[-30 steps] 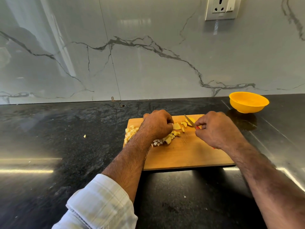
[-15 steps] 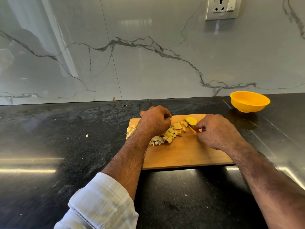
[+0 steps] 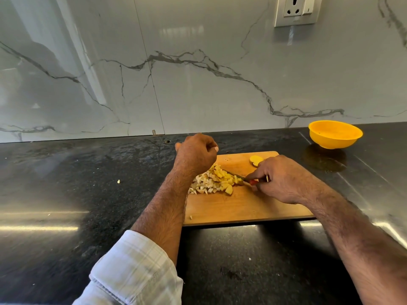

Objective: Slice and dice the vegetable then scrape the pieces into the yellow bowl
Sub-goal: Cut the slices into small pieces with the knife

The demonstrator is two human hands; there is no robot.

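On board [image 3: 242, 208], rt hand [image 3: 284, 179] grips knife [image 3: 236, 176] at diced veg [image 3: 214, 180], lt hand [image 3: 195, 154] fisted, holding nothing

1. The left hand [image 3: 195, 154] is lifted, its fingers curled loosely into the palm and holding nothing I can see; its back faces the camera.
2. The left forearm runs up from the lower middle, bare to a rolled pale checked sleeve [image 3: 134, 269].
3. The right hand [image 3: 279, 179] sits lower, knuckles up, its fingers and thumb pinched round the red handle of a knife [image 3: 239, 177].
4. The right forearm comes in bare from the lower right corner, angled toward the left hand.
5. The two hands are near each other but apart.
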